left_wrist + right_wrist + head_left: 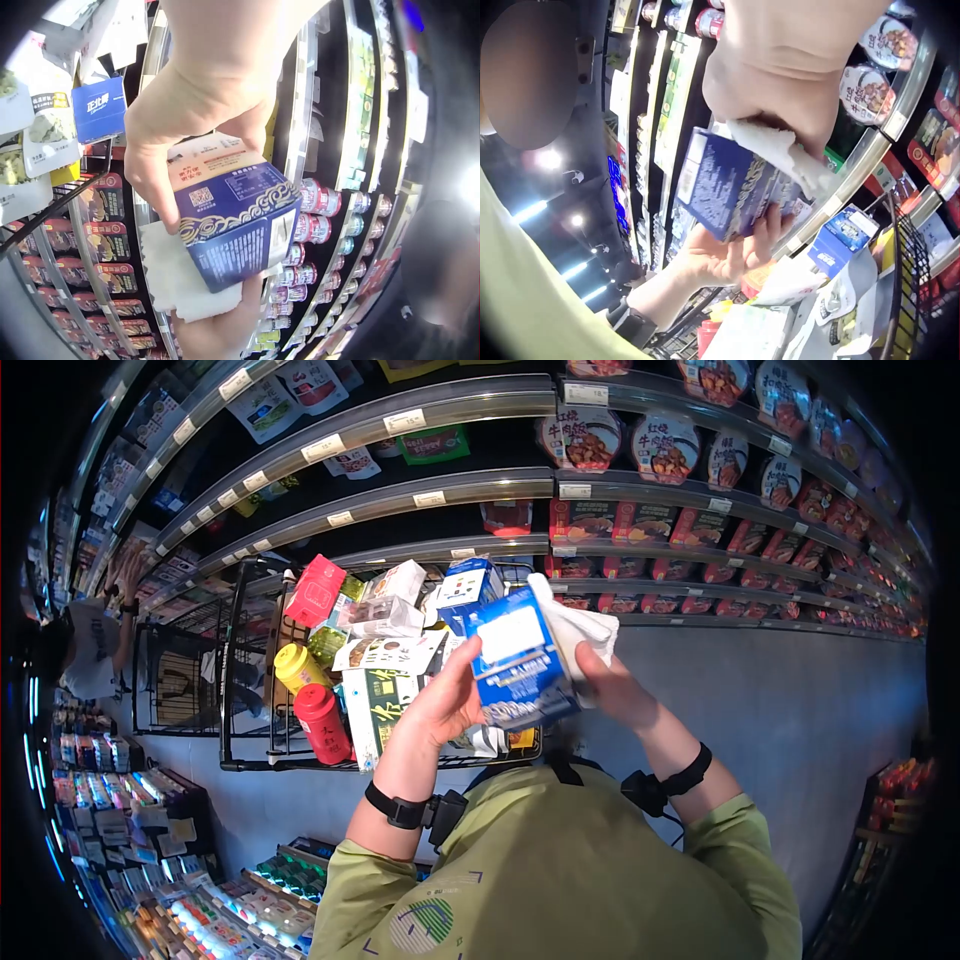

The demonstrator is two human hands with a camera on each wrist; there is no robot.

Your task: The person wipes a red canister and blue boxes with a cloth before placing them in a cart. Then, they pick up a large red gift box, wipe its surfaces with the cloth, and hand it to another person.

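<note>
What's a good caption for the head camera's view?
Left hand gripping a blue box, right hand holding a white cloth against it, beside a loaded cart.

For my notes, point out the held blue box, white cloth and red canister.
Blue box (525, 685), head view: printed lower part.
White cloth (178, 277), left wrist view: broad middle.
Red canister (321, 724), head view: body.

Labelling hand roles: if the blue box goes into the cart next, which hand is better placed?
Probably the left. The left hand grips the blue box on the cart's side; the right hand is farther from the cart and holds the white cloth against the box.
</note>
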